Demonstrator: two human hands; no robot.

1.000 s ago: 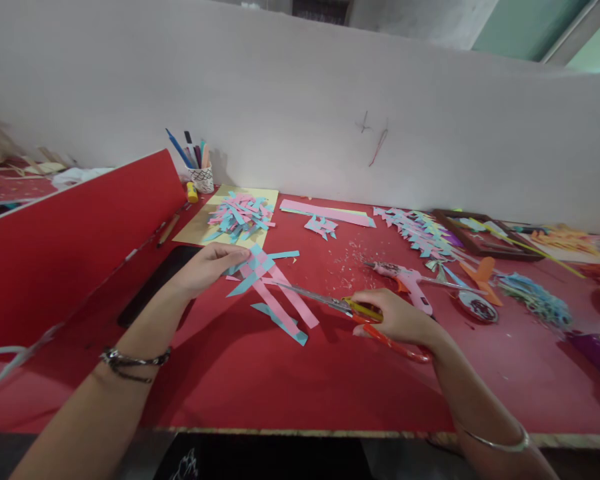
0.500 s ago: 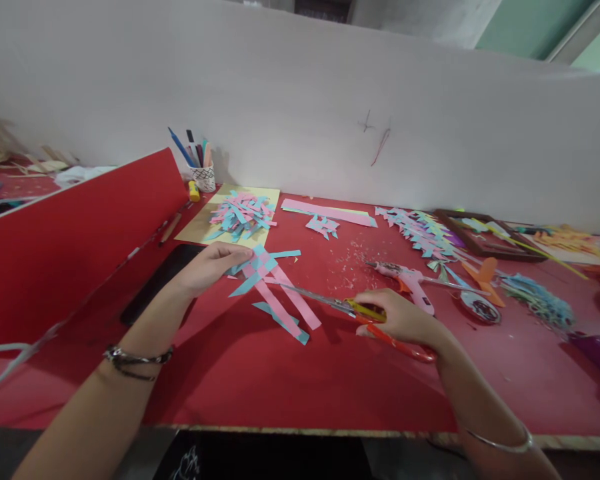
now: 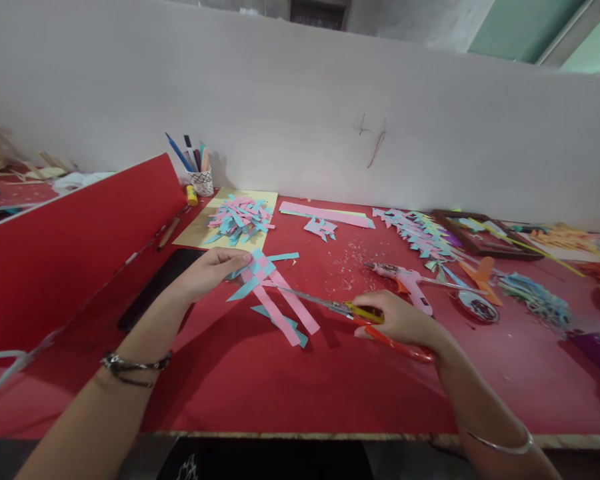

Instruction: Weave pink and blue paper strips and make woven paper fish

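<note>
My left hand (image 3: 213, 270) pinches the upper left of a woven piece of pink and blue paper strips (image 3: 260, 268), held a little above the red table. Two long pink strips hang from it toward the lower right. My right hand (image 3: 393, 319) grips scissors (image 3: 365, 320) with red and yellow handles. Their blades point left and reach the pink strips just below the weave; whether they have cut in cannot be made out. Blue paper offcuts (image 3: 285, 323) lie on the table under the strips.
Behind the weave, cut strips (image 3: 240, 219) are heaped on a yellow sheet (image 3: 185, 233). A small woven piece (image 3: 321, 229) and long strips (image 3: 325, 213) lie farther back. Right of centre is a pink glue gun (image 3: 413, 287). A dark phone (image 3: 155, 290) and red board (image 3: 80, 247) stand left.
The blades lie a little lower against the strips, and the strips' ends have shifted slightly. Both hands keep their grip; the whole view has moved a little.
</note>
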